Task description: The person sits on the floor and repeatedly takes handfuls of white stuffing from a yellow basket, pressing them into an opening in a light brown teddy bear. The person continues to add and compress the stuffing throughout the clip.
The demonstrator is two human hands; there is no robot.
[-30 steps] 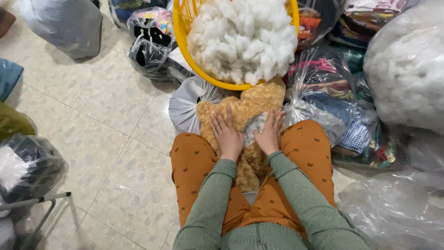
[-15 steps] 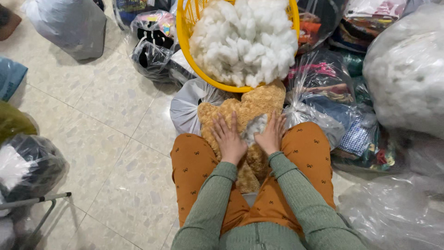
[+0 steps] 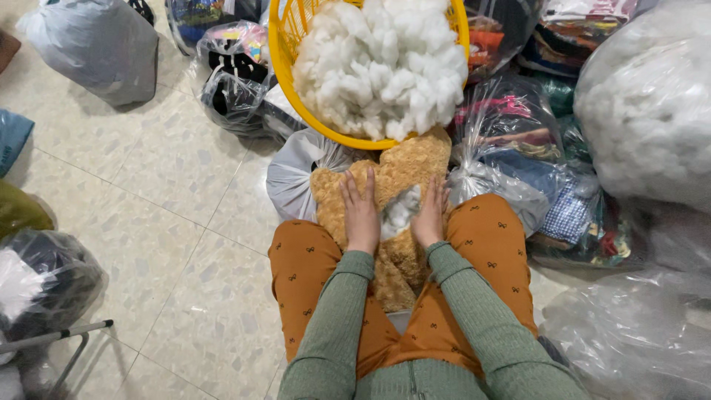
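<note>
A tan fuzzy plush toy [image 3: 404, 167] lies across my lap between my knees, with white stuffing [image 3: 400, 211] showing at an opening in its middle. My left hand [image 3: 361, 212] lies flat on the plush to the left of the opening, fingers together. My right hand [image 3: 430, 213] presses the plush at the right edge of the opening, beside the stuffing. Just beyond the toy stands a yellow plastic basket [image 3: 285, 78] heaped with white fibre filling [image 3: 381, 63].
Clear plastic bags of fabric [image 3: 511, 141] crowd the right side, with a large bag of white filling [image 3: 648, 104] at far right. A grey bag [image 3: 96, 44] and dark bags [image 3: 233, 89] sit at upper left. A tiled floor [image 3: 163, 207] spreads to the left.
Both hands have drawn closer together on the plush, squeezing the sides of the opening; the left hand has turned more upright. The view shifted slightly.
</note>
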